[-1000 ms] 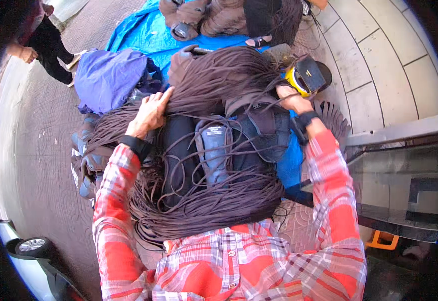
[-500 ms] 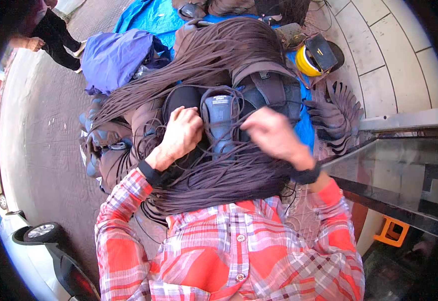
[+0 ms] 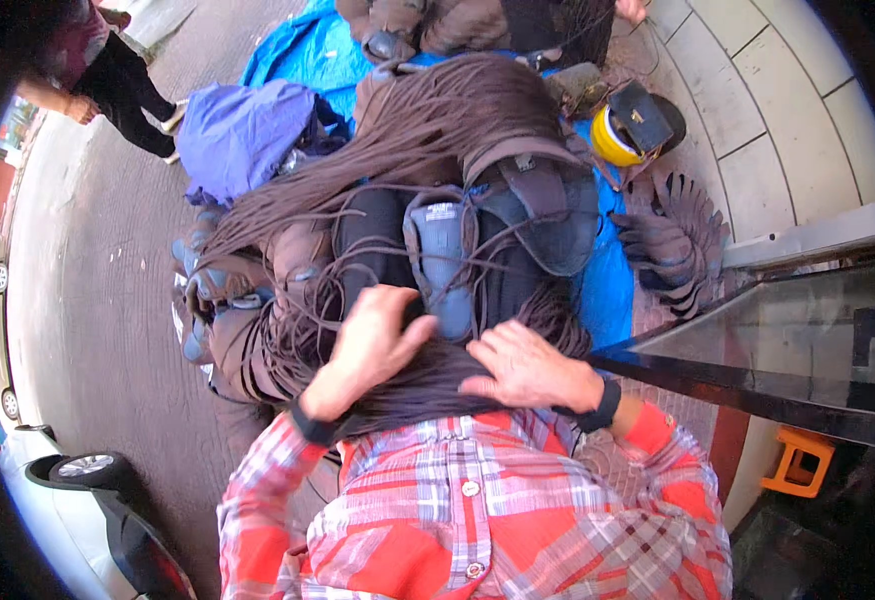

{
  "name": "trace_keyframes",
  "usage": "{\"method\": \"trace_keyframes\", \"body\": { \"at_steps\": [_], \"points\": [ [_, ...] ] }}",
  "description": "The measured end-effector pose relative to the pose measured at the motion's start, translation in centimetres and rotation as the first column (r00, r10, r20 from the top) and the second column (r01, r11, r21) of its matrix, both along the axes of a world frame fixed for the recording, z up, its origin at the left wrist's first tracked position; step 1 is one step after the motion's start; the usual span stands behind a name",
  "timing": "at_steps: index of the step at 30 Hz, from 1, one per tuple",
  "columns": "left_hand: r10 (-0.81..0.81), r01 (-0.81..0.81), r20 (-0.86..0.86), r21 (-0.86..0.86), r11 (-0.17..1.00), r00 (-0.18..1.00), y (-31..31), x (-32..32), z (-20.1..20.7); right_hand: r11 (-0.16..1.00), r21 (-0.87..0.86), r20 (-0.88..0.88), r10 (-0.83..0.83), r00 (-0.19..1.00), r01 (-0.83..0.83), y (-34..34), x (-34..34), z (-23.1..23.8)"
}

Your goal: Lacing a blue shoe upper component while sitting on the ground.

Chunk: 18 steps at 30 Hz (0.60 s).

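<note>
A heap of long dark brown laces lies across my lap. My left hand is over its left part, slightly blurred, with the thumb spread from the fingers. My right hand rests on the laces at the right, fingers stretched and thumb apart. Just beyond my hands is a blue-grey shoe tongue with a white label, edged in brown, and loose laces cross over it. Right of it sits a brown and dark grey shoe piece. A thick hank of brown laces drapes over the pile behind.
More brown shoe uppers are piled at the left. A purple cloth and a blue tarp spread around. At the right are a yellow container, stacked brown pieces and a glass case. Another person stands far left.
Both hands have come down toward my lap, from beside the shoe tongue onto the laces. The right hand's fingers are now stretched over the laces, and more of the shoe tongue shows.
</note>
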<state>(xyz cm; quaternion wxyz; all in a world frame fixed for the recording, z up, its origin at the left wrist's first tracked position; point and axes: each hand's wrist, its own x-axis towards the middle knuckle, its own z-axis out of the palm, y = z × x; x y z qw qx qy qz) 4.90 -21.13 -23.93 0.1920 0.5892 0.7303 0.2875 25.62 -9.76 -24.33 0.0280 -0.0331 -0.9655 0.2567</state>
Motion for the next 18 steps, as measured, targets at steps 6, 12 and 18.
{"method": "trace_keyframes", "body": {
  "at_steps": [6,12,18],
  "points": [
    [-0.470,0.486,0.126,-0.240,0.840,0.874,-1.8,4.8,0.4,0.993,0.009,-0.049,-0.113,0.992,0.114,-2.4,4.6,2.3],
    [-0.462,0.632,0.432,-0.494,0.597,0.774,0.3,2.7,0.1,0.999,-0.018,0.078,-0.035,0.996,0.037,0.6,6.2,4.7],
    [-0.239,0.781,0.871,-0.225,0.582,0.430,0.9,6.1,0.4,0.993,0.083,-0.163,-0.066,0.984,0.080,2.0,7.0,1.8]
  ]
}}
